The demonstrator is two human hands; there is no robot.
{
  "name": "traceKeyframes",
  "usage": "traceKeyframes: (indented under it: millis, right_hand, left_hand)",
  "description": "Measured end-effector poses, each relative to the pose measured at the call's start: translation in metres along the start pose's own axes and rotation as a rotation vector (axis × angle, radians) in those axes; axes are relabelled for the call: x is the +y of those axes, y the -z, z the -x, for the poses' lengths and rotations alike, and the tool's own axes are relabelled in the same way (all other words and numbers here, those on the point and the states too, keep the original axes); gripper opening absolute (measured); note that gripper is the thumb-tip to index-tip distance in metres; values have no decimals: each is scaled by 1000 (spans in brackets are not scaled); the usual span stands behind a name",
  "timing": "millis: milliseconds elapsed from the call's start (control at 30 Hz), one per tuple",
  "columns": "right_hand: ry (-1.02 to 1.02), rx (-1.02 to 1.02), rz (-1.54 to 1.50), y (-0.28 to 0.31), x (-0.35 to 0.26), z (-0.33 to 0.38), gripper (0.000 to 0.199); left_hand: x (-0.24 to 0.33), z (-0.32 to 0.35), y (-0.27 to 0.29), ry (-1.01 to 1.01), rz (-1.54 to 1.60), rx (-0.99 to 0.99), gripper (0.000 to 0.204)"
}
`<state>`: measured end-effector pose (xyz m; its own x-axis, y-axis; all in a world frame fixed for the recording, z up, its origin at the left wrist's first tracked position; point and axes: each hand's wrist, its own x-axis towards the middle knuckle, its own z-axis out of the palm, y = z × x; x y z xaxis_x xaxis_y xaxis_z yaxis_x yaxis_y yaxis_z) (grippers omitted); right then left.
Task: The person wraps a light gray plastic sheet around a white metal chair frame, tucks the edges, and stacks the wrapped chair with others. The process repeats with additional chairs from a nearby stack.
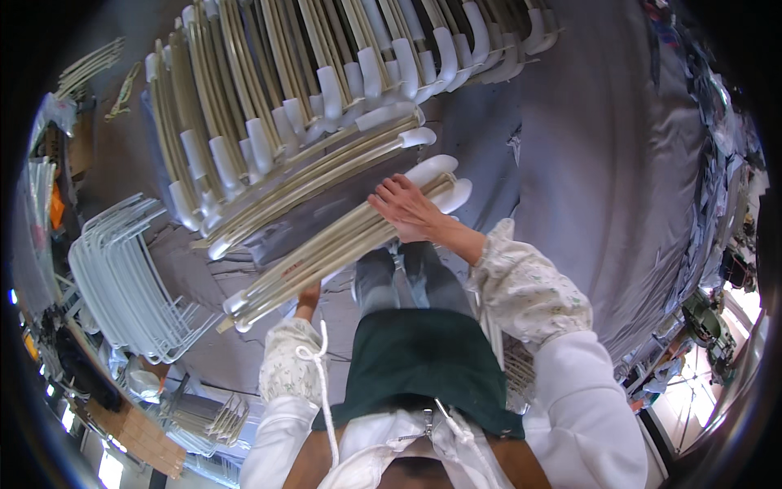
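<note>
My right hand [410,210] grips the upper end of a bundle of cream-coloured curved frame pieces with white rounded tips [342,240], held slanted in front of my body. Under the lower end of the same bundle, my left hand [308,297] supports it, mostly hidden by the pieces. Just beyond the bundle lies a large stack of similar cream frame pieces [285,106], fanned out with their white tips in rows. Both forearms wear floral sleeve covers over white sleeves.
A stack of white wire frames [122,277] stands on the floor at my left. More white frames [204,420] and cardboard [138,436] lie lower left. Grey fabric [619,163] covers the right side, with cluttered machines [713,326] at the far right.
</note>
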<state>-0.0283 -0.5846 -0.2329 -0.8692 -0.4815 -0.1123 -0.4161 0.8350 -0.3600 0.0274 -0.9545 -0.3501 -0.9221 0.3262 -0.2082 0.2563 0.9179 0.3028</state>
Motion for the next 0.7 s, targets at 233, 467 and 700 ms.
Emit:
traceKeyframes:
  millis: [233,467,700]
  right_hand:
    - [-293,477,-85,-102,32,-31,50]
    - [-1099,683,-571,-82,-113,135,50]
    - [-2569,1018,-1055,-338,-282,340,39]
  left_hand:
    - [-43,-75,-108,199,-275,-312,59]
    - [15,-113,-88,10,-694,-916,80]
    - [-48,-171,-154,-342,-794,-787,76]
